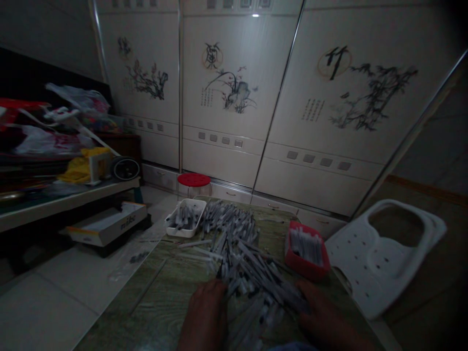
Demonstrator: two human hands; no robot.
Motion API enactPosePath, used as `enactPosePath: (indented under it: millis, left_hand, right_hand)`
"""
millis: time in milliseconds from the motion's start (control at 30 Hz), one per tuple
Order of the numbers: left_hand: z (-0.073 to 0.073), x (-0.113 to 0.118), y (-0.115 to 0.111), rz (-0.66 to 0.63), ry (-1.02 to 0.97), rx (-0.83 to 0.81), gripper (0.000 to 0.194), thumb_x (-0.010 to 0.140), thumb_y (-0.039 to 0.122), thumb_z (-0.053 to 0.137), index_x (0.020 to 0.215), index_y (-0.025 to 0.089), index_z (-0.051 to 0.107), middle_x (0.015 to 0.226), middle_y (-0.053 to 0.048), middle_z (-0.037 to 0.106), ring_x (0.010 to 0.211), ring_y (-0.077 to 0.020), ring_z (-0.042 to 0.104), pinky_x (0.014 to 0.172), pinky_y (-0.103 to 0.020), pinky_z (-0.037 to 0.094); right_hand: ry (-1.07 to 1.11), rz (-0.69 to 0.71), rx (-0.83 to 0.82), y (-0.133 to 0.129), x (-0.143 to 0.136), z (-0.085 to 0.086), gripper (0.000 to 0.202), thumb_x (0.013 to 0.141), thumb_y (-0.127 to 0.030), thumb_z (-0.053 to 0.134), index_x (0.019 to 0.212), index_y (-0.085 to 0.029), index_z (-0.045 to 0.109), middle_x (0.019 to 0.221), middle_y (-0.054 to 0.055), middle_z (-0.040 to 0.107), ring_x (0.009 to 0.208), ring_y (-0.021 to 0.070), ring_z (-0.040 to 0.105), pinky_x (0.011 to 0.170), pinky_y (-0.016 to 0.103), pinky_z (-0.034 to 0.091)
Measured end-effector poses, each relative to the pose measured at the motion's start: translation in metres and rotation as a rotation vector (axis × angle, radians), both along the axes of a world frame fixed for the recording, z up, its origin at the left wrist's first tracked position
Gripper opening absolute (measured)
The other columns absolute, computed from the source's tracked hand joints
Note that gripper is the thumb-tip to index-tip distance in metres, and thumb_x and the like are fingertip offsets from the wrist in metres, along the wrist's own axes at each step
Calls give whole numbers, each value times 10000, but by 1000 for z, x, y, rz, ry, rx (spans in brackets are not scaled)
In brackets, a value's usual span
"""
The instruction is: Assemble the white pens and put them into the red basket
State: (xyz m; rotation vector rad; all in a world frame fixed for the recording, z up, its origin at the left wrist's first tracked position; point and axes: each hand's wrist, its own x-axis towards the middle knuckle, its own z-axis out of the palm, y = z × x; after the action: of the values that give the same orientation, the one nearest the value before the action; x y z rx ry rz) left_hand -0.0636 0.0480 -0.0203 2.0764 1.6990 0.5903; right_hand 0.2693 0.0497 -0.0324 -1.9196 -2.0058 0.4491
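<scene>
A large heap of thin grey and clear pen-like sticks (234, 234) spreads over the middle of a green wood-grained table (161, 297). My left hand (206, 312) rests at the near left edge of the heap; its fingertips are dark and blurred among the sticks. My right hand (318, 309) is at the heap's near right side, against a bunch of sticks (288, 292). Its fingers are partly hidden. A white tray (200, 208) with short dark-tipped pieces stands at the far left of the table. At the right is a red basket (307, 269) holding upright-packed sticks.
Behind the table are a red round stool (194, 180) and sliding cupboard doors (226, 161). A white plastic chair (380, 263) stands close on the right. At left, a bench (73, 197) bears bags and a wheeled object, with an open carton (106, 226) beneath.
</scene>
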Motion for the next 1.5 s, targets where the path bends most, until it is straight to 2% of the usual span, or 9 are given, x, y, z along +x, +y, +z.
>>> enactPosePath:
  millis: [100,233,433,600,800,1000,1167,1367,1500]
  left_hand:
    - [-1,0,-1,-17,-50,7,404,856,57,470,1120,225,726,1218,-96,700,1157,-234,602,1028,-341,427]
    - [0,-1,-1,-57,-63,-15,381,840,48,467,1059,225,724,1165,-93,700,1126,-228,611,1006,-328,438]
    - [4,0,-2,-97,-107,-29,398,757,3,476,1014,216,692,1138,-87,683,1115,-225,602,993,-324,433]
    - [7,0,-4,-97,-156,-34,320,778,16,459,927,216,660,1074,-88,672,1052,-224,608,946,-326,442]
    - [9,-8,-1,-43,-215,30,366,738,29,478,1007,219,640,1093,-71,647,1085,-224,585,974,-343,424]
    - [2,-17,0,6,-220,34,283,829,98,471,1025,217,639,1080,-79,648,1078,-243,596,968,-374,439]
    - [5,-20,-2,22,-231,54,248,862,119,459,1006,216,635,1071,-86,653,1056,-240,613,955,-376,456]
    - [8,-40,0,201,-200,130,310,890,143,443,1123,221,633,1179,-93,668,1137,-250,607,1005,-415,451]
    - [11,-64,-1,419,-111,168,327,917,164,433,1189,206,610,1270,-118,662,1211,-273,592,1054,-441,428]
  right_hand:
    - [-8,10,-11,-2,4,-5,563,679,-214,562,1229,-186,683,1367,144,664,1317,344,573,1109,475,449]
    - [29,93,37,-9,-3,4,420,706,-214,523,1085,-222,704,1191,108,730,1140,300,661,990,408,524]
    - [11,100,22,-16,-16,18,489,726,-209,530,1189,-185,687,1298,147,696,1211,311,640,1035,431,501]
    - [45,116,12,-10,-7,7,642,798,-359,644,1407,-163,597,1468,165,592,1358,328,541,1156,477,400]
    - [80,65,73,-5,-4,-3,620,858,-533,641,1393,-220,631,1457,129,615,1358,328,540,1149,483,409]
    - [144,98,119,-5,-14,3,421,868,-356,599,1259,-238,705,1360,98,678,1293,275,593,1131,415,433]
    - [115,68,152,-3,-23,7,382,858,-287,557,1207,-215,697,1273,106,694,1227,275,614,1075,425,466]
    - [89,73,254,10,-43,21,303,904,-281,503,1136,-220,688,1174,110,702,1149,277,631,996,418,497]
    - [81,176,282,30,-85,41,293,916,-277,504,1140,-212,681,1182,108,707,1159,276,620,1014,411,474]
